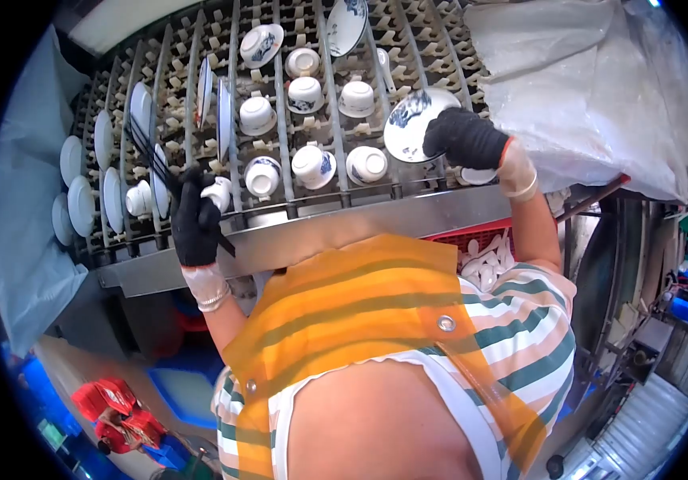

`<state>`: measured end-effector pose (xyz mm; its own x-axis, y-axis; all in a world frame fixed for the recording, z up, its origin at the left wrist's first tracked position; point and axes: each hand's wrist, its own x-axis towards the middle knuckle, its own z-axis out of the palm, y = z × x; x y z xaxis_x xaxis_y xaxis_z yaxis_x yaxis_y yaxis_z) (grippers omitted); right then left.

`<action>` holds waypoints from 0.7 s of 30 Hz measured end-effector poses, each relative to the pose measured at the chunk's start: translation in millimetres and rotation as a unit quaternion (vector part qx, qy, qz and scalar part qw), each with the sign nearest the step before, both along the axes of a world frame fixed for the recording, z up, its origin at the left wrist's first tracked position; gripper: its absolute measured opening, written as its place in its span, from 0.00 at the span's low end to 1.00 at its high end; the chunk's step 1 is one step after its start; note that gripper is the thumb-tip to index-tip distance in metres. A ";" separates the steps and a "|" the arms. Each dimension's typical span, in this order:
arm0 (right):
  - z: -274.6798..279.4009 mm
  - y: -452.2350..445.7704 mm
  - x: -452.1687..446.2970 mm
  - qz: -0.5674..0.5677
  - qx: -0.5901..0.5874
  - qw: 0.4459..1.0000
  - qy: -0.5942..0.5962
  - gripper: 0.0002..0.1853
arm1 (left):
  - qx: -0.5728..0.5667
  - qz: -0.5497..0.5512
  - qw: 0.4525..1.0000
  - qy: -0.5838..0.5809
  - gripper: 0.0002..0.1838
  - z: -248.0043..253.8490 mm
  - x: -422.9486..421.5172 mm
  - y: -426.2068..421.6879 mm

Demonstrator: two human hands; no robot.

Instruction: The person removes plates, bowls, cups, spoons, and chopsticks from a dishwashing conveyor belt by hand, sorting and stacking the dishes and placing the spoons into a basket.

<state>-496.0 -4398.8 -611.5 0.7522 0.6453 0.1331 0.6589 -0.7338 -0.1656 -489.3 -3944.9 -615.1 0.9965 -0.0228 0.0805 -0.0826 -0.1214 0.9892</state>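
Observation:
My left hand (195, 218), in a black glove, is closed around several long black chopsticks (149, 150) that slant up and to the left over the rack. A small white cup (218, 194) lies just beside its fingers. My right hand (466, 138), also gloved in black, grips the right edge of a white plate with a blue floral pattern (410, 128), tilted over the pegs. Between my hands, white patterned bowls stand upside down or tilted on the pegged conveyor rack (236, 96), including one bowl (313, 166) near the front edge.
White plates (81, 206) stand on edge at the rack's left. A metal ledge (320, 232) runs along the front. White spoons (488, 260) lie in a red basket below it. Plastic sheets (552, 88) hang at both sides. A blue tub (188, 396) sits on the floor.

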 end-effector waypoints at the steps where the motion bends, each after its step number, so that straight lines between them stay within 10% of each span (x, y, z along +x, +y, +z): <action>1: 3.1 -6.9 13.2 0.014 0.134 0.974 0.180 0.10 | -0.122 0.031 0.989 0.070 0.16 -6.3 -5.2 11.7; 2: 3.8 -14.8 29.0 0.030 0.263 0.899 0.350 0.11 | -0.241 0.059 0.958 0.141 0.16 -0.2 -9.1 13.3; 6: -24.8 -22.1 102.5 -0.290 0.273 0.908 0.135 0.13 | -0.297 0.043 0.945 0.130 0.16 -9.8 -24.2 16.6; 9: -59.0 -26.0 141.1 -0.237 0.194 0.924 0.230 0.19 | -0.261 0.086 0.951 0.144 0.16 -18.9 -32.1 18.7; 10: -121.5 -42.8 170.5 -0.046 0.148 0.978 0.138 0.17 | -0.261 0.088 0.952 0.136 0.16 -22.3 -36.0 22.0; 12: -81.3 -14.5 136.6 -0.045 0.065 0.943 0.322 0.18 | -0.292 0.066 0.949 0.099 0.17 -29.9 -46.7 28.1; 21: 0.1 -22.7 69.1 -0.235 -0.019 0.937 0.258 0.20 | -0.548 -0.114 0.829 -0.002 0.19 -54.2 -55.6 32.0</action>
